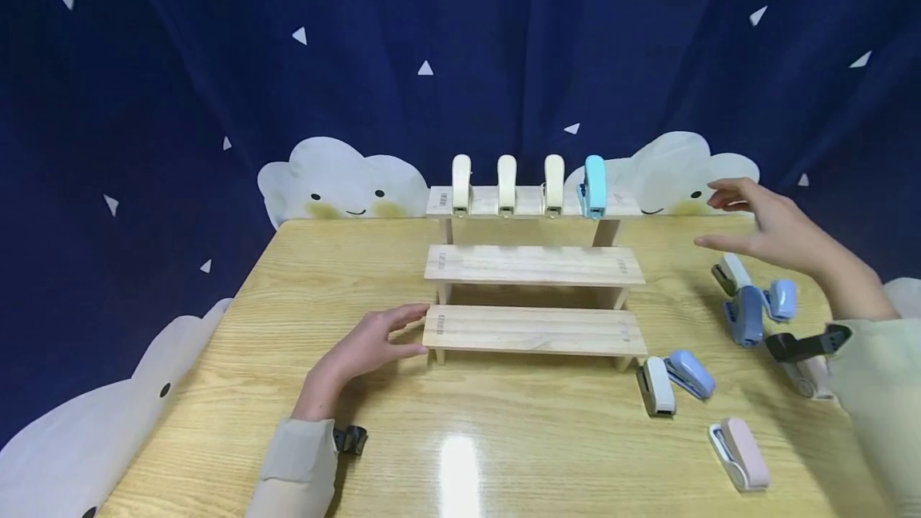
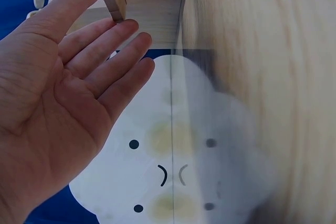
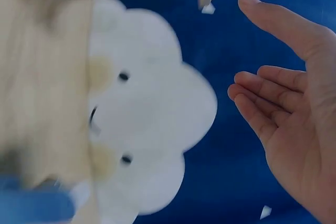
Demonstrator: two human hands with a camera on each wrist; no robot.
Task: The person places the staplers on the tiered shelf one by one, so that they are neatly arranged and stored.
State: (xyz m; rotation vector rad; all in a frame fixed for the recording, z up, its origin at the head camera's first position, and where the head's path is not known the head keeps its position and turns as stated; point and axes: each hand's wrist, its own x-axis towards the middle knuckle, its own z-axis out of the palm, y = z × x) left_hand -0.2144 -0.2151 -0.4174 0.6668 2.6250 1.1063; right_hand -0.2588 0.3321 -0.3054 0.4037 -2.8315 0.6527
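Note:
A three-tier wooden shelf (image 1: 534, 330) stands mid-table. Along its top tier sit three cream staplers (image 1: 507, 185) and a turquoise stapler (image 1: 595, 186). My left hand (image 1: 363, 346) is at the left end of the lowest tier, fingers extended and fingertips at the board's edge; the left wrist view shows its bare palm (image 2: 58, 98). Raised above the table's right side, my right hand (image 1: 773, 226) holds nothing, thumb and fingers spread apart. Below it lie a white stapler (image 1: 734, 272), a dark blue stapler (image 1: 748, 316) and a light blue stapler (image 1: 780, 299).
Right of the shelf's front lie another white stapler (image 1: 658, 386), a periwinkle stapler (image 1: 691, 374) and a pink stapler (image 1: 744, 454). A pale stapler (image 1: 815, 378) is partly hidden by the right forearm. Behind the table hangs a navy curtain (image 1: 360, 86) with clouds.

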